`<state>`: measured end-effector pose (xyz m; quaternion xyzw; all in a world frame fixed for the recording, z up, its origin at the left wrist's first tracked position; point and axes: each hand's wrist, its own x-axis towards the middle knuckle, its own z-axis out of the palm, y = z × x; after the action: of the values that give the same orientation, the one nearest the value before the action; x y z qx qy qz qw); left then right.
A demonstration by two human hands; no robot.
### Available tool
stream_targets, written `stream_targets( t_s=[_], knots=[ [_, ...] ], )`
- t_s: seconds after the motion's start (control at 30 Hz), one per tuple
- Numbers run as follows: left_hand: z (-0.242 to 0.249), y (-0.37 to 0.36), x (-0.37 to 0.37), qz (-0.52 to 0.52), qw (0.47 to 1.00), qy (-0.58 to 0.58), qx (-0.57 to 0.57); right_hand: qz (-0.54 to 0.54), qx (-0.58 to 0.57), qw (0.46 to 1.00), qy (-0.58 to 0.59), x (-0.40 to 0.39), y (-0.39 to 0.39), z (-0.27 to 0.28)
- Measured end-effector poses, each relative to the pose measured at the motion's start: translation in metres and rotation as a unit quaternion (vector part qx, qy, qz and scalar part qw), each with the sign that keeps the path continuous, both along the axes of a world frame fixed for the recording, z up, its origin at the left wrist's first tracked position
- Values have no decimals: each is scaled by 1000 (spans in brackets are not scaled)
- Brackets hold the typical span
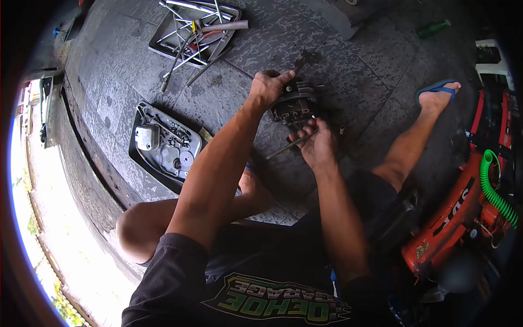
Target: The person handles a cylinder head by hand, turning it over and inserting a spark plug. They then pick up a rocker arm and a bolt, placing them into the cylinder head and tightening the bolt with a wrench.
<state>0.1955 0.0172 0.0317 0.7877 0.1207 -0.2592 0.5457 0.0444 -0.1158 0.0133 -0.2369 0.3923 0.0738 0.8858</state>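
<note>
A dark, finned engine cylinder head [297,107] rests on the paved floor in front of me. My left hand [268,87] is closed on its upper left side, thumb stretched along the top edge. Turned palm up, my right hand [318,143] is just below the cylinder head, its fingertips right at the lower edge. A slim metal rod-like tool [284,149] lies across its curled fingers and points down to the left; the fingers partly hide it. Beside the right hand, a small brass-coloured piece [341,130] lies on the floor.
A tray of hand tools [153,43] sits at the upper left, with a hammer [226,26] across it. Nearer me, another tray [134,143] contains metal engine parts. A red compressor tank [444,218] with a green coiled hose [498,188] stands right; a green bottle [433,29] lies farther back.
</note>
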Motion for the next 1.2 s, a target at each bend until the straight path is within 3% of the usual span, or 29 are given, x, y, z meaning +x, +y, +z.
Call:
stream_targets(
  t_s=[0.33,0.43,0.5,0.7,0.93,1.03,1.07,1.1,1.13,1.17,1.2],
  knots=[
    [-11,0,-2,4,1000,-13,-8,-16,32,999,21,8,-1,18],
    [-10,-1,-7,7,1000,-27,11,-64,104,992,35,8,-7,9],
    [-7,-2,-14,9,999,-31,14,-103,217,970,33,7,-15,2],
    [-14,-6,-29,18,997,-74,12,-115,327,938,0,-4,-28,-23],
    [-19,-10,-46,26,993,-114,-2,-133,331,931,79,-6,-34,-22],
    [-24,-10,-46,33,991,-129,5,-93,237,966,43,-10,-17,-20],
    [-24,-9,-45,33,991,-128,6,-9,-4,998,63,-9,-4,-12],
    [-20,-9,-40,33,994,-107,7,75,-244,964,77,-7,4,-6],
    [-16,-8,-33,35,996,-88,8,77,-245,964,75,-7,1,-13],
    [-16,-6,-29,31,997,-67,-5,134,-420,897,-2,-8,-5,-24],
    [-17,-4,-28,33,997,-67,-4,184,-577,792,-80,-10,-11,-36]
  ],
)
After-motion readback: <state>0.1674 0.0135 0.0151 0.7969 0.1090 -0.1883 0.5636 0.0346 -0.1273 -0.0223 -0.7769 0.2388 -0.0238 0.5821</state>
